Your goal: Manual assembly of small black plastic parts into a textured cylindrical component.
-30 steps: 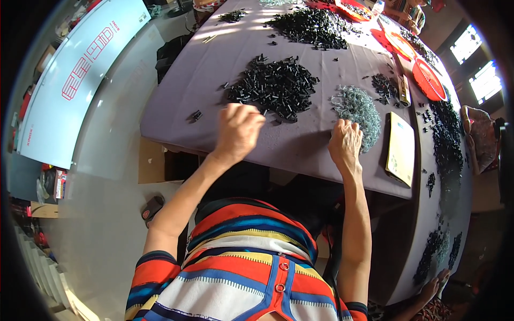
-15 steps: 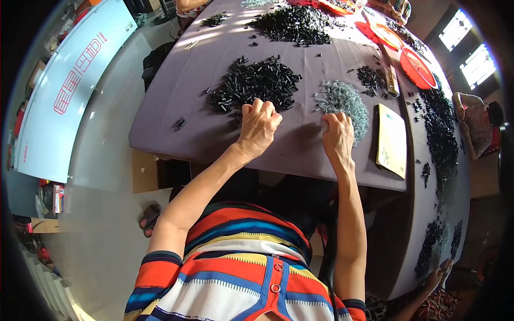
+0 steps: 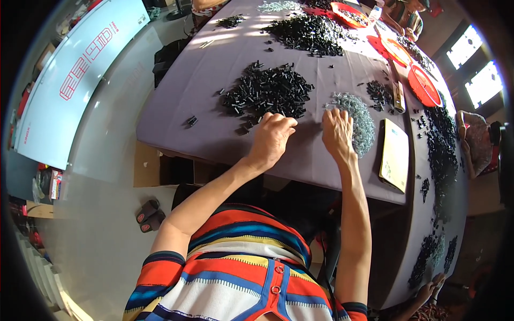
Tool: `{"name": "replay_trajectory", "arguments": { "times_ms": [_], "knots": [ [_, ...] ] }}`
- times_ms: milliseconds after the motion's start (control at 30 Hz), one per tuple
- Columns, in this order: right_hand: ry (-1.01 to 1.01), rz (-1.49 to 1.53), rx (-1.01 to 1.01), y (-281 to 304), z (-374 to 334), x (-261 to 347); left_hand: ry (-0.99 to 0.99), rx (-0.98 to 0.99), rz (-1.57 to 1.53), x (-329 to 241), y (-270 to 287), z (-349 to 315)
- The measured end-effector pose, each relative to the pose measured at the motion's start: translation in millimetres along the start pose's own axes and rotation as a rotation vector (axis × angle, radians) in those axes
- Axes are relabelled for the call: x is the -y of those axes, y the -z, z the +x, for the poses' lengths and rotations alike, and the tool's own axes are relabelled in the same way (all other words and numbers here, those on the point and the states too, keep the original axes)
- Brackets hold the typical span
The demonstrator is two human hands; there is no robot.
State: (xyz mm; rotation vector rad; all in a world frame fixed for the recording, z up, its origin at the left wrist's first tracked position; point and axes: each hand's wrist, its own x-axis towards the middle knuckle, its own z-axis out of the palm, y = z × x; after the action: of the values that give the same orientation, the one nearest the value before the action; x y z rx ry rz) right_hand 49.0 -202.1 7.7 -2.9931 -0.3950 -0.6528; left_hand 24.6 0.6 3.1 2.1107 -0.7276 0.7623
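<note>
A heap of small black cylindrical parts [image 3: 267, 88] lies on the cloth-covered table [image 3: 176, 128]. My left hand [image 3: 270, 140] is at its near edge, fingers curled and thumb pinched against them. Whatever sits in that pinch is too small to make out. To the right is a pile of small clear, glassy-looking pieces [image 3: 363, 125]. My right hand [image 3: 338, 134] rests at this pile's left edge, its fingers bent downward and held together; their tips are hidden from view.
A yellowish booklet [image 3: 393, 155] lies right of the clear pile. Red trays [image 3: 424, 86] and more black heaps [image 3: 308, 33] are farther back. Other people's hands [image 3: 409, 33] show at the far right and lower right. Beneath the table edge is a cardboard box [image 3: 150, 167].
My left hand has shifted slightly right and down, away from the black heap, its fingers turning toward the right hand. My right hand stays by the clear pile. The whole view has shifted a little.
</note>
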Motion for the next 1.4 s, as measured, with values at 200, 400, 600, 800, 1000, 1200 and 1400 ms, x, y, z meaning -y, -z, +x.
{"name": "replay_trajectory", "arguments": {
  "times_ms": [200,400,600,800,1000,1200,1400],
  "knots": [
    [-0.198,0.823,-0.034,33,-39,67,0.862,-0.080,-1.129,-9,17,-18],
    [-0.263,1.150,-0.025,32,-61,99,0.981,-0.048,-1.261,-18,21,-30],
    [-0.286,1.079,-0.086,43,-60,109,0.955,-0.072,-1.222,-24,24,-35],
    [-0.261,1.169,-0.098,36,-64,110,0.875,-0.030,-1.185,-26,28,-37],
    [-0.273,1.203,-0.106,41,-63,107,0.732,0.019,-0.994,-26,36,-41],
    [-0.112,1.040,-0.102,43,-63,104,0.483,0.065,-0.681,-30,34,-45],
    [-0.022,0.852,-0.026,51,-63,103,0.273,0.192,-0.387,-33,52,-37]
  ]
}}
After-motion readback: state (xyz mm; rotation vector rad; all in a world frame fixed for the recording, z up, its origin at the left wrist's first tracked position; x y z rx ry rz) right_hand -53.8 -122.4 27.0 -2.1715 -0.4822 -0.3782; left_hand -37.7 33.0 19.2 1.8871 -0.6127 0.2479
